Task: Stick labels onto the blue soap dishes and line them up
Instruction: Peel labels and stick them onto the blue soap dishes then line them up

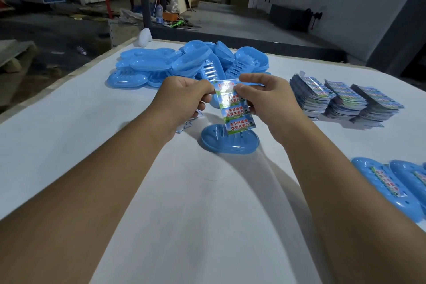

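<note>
At the centre of the frame, my left hand [184, 97] and right hand [265, 97] both pinch the top of a strip of labels [235, 108] that hangs downward, my fingers curled on its upper corners. The loose blue soap dish [230, 142] lies directly below the strip's lower end, its long axis running left to right. It looks equally near both hands.

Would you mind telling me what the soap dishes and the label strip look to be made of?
The soap dish looks like moulded plastic, smooth and slightly glossy, with soft highlights on its rim and moulded slots. The label strip, held by both hands, looks like printed glossy film or coated paper: it bends and reflects light in patches.
</note>
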`<control>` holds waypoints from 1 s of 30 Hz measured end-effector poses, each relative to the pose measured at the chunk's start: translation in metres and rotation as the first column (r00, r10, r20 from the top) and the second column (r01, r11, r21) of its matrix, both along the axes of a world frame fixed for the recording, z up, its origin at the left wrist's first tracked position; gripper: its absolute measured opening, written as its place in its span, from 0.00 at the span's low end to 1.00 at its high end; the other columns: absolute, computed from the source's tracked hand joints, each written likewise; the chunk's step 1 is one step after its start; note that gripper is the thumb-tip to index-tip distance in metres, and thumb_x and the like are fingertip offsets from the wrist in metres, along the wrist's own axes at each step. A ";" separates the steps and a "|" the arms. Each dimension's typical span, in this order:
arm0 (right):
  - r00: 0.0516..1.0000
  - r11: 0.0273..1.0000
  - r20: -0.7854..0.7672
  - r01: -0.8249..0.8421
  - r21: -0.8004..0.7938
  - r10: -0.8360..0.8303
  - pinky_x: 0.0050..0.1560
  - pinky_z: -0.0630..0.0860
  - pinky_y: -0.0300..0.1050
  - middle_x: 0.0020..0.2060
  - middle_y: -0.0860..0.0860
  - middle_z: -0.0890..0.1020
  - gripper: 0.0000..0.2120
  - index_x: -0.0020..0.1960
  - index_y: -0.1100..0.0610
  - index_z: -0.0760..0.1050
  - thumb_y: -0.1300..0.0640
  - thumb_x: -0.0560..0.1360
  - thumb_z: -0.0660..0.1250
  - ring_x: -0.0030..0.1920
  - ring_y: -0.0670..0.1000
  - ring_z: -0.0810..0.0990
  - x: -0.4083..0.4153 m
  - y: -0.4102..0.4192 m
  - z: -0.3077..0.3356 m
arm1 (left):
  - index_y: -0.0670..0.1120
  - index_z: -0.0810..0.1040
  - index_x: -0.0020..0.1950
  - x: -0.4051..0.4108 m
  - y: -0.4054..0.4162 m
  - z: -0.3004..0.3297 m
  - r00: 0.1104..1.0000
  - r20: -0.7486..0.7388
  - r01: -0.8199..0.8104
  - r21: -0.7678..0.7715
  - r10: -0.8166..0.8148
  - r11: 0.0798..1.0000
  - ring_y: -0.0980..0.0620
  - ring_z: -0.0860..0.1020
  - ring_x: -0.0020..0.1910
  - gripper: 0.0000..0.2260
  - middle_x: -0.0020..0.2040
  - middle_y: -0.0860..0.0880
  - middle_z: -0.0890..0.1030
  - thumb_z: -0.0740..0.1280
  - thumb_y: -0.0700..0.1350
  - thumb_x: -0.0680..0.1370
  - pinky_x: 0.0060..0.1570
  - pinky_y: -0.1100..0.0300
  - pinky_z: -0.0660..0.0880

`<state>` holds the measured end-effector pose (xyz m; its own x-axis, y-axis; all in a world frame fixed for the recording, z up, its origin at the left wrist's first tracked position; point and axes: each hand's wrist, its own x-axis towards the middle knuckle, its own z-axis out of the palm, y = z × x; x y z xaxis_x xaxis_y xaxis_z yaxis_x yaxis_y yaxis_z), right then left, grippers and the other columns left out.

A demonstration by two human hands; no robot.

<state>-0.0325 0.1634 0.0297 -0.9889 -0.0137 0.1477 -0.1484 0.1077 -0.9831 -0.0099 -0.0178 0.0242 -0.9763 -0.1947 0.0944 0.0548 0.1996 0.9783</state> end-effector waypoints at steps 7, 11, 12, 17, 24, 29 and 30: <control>1.000 1.000 0.006 0.018 0.020 -0.018 0.33 0.80 0.36 0.44 0.45 0.85 0.07 0.53 0.46 0.80 0.55 0.77 0.74 0.39 0.41 0.86 0.000 0.000 0.000 | 0.46 0.85 0.39 -0.001 -0.001 -0.003 0.999 -0.043 0.011 -0.068 -0.014 0.998 0.63 0.77 0.29 0.09 0.31 0.55 0.83 0.72 0.48 0.76 0.29 0.69 0.75; 0.997 0.994 -0.039 0.067 0.089 -0.064 0.30 0.76 0.30 0.43 0.45 0.85 0.07 0.49 0.48 0.79 0.55 0.75 0.76 0.35 0.35 0.83 0.000 -0.001 -0.002 | 0.46 0.85 0.40 0.000 0.000 -0.004 0.997 -0.058 0.039 -0.094 -0.045 0.995 0.63 0.77 0.30 0.09 0.32 0.54 0.83 0.71 0.48 0.78 0.31 0.67 0.76; 0.995 0.990 -0.069 0.077 0.115 -0.070 0.30 0.75 0.29 0.40 0.44 0.86 0.06 0.47 0.49 0.80 0.55 0.75 0.77 0.34 0.35 0.83 0.000 -0.002 -0.002 | 0.46 0.85 0.41 0.001 0.000 -0.004 0.997 -0.060 0.046 -0.108 -0.053 0.993 0.63 0.77 0.31 0.09 0.34 0.52 0.84 0.71 0.49 0.78 0.33 0.65 0.76; 0.988 0.964 -0.157 0.041 0.264 0.001 0.29 0.73 0.28 0.32 0.41 0.85 0.07 0.39 0.49 0.84 0.51 0.75 0.75 0.32 0.36 0.81 0.009 -0.007 0.000 | 0.48 0.86 0.41 0.005 0.002 -0.002 0.992 -0.087 0.079 -0.152 -0.093 0.985 0.58 0.78 0.36 0.09 0.37 0.49 0.85 0.71 0.49 0.79 0.42 0.57 0.78; 0.972 0.930 -0.226 0.023 0.368 0.065 0.34 0.77 0.37 0.34 0.44 0.86 0.08 0.39 0.47 0.86 0.48 0.75 0.72 0.33 0.39 0.82 0.017 -0.012 0.003 | 0.50 0.84 0.43 0.008 0.003 -0.003 0.981 -0.133 0.115 -0.204 -0.143 0.972 0.60 0.78 0.35 0.07 0.35 0.55 0.83 0.70 0.46 0.80 0.40 0.66 0.72; 0.954 0.866 -0.299 0.120 0.485 0.035 0.39 0.81 0.53 0.31 0.50 0.85 0.10 0.39 0.51 0.87 0.53 0.75 0.69 0.34 0.54 0.82 0.020 -0.016 0.006 | 0.53 0.82 0.40 0.007 0.006 -0.004 0.968 -0.192 0.096 -0.310 -0.161 0.946 0.62 0.77 0.34 0.09 0.36 0.55 0.83 0.70 0.45 0.81 0.35 0.70 0.73; 0.946 0.846 -0.322 0.149 0.512 0.028 0.36 0.80 0.50 0.30 0.49 0.84 0.10 0.39 0.51 0.87 0.53 0.75 0.69 0.33 0.53 0.81 0.020 -0.016 0.006 | 0.53 0.82 0.40 0.007 0.006 -0.004 0.964 -0.209 0.090 -0.328 -0.165 0.940 0.63 0.77 0.33 0.10 0.36 0.55 0.83 0.70 0.45 0.80 0.35 0.70 0.74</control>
<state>-0.0128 0.1472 0.0357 -0.8957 -0.1182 0.4287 -0.4060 0.6106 -0.6799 -0.0028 -0.0121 0.0198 -0.9350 0.0064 0.3545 0.3159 0.4692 0.8247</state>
